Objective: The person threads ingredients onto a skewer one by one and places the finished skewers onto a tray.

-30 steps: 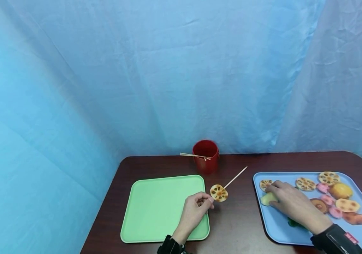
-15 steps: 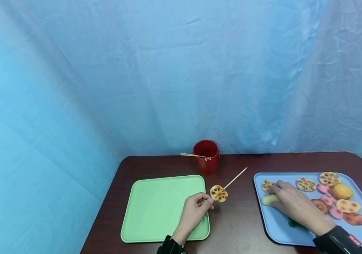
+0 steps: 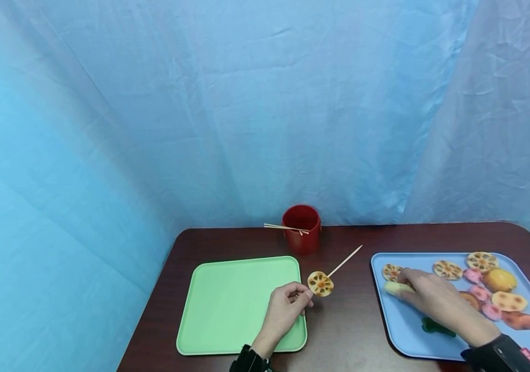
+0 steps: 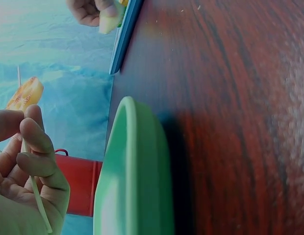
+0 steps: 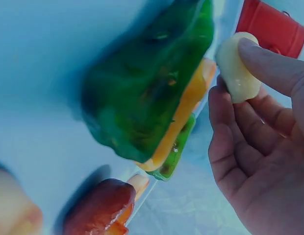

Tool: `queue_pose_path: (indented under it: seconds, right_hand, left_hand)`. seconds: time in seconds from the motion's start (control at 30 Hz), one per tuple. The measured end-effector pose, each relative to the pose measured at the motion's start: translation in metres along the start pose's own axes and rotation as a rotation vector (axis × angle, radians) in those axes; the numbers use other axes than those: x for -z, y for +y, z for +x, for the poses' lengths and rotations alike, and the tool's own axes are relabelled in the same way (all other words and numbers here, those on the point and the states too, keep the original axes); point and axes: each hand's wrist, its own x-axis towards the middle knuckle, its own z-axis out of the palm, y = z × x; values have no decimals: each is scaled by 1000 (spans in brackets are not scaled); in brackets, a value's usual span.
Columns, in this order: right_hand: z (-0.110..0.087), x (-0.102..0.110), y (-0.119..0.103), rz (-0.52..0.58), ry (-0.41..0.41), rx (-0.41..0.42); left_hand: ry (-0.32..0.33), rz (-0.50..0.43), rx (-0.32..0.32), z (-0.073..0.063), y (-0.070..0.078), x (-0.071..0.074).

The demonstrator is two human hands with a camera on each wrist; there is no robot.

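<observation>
My left hand (image 3: 285,310) pinches a thin wooden skewer (image 3: 346,259) near the right edge of the green tray. A browned lotus root slice (image 3: 320,283) is threaded on it just beyond the fingertips, and the bare shaft sticks out past the slice. In the left wrist view the skewer's other end (image 4: 39,203) runs across the palm. My right hand (image 3: 446,302) is over the left part of the blue tray. Its thumb and fingers pinch a pale green-white, rounded piece of food (image 5: 238,68), seen tilted above the tray in the right wrist view.
The blue tray (image 3: 404,338) bears lotus slices (image 3: 448,269), pink pieces (image 3: 491,311), a yellow lump (image 3: 499,279), a spotted slice (image 3: 509,300), a brown piece (image 3: 520,320) and a dark green piece (image 3: 437,326). A green tray (image 3: 227,305) lies left; a red bucket (image 3: 302,243) with skewers stands behind.
My right hand has shifted slightly right and turned, tipping the pale piece up between its fingers. More of the dark green piece shows. The left hand and skewer stay almost still.
</observation>
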Motion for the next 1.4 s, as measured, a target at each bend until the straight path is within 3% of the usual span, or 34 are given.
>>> queue_pose_path:
  seconds: [0.33,0.87,0.97,1.2,1.4]
  right_hand:
    - [-5,11,-9,91,182,-53]
    - [-11,18,-31,268,341,-116]
    - [-11,17,-33,365,334,-142]
    - [-9,19,-36,637,202,-288]
    - [-3,21,-37,817,177,-369]
  left_hand:
    - [-18,2,1,1,5,-1]
    - [-14,-7,1,-4,1,1]
    - [-15,-13,0,-4,0,0]
    - [-45,10,-6,-6,-1,0]
    - [-97,27,-43,-7,-3,0]
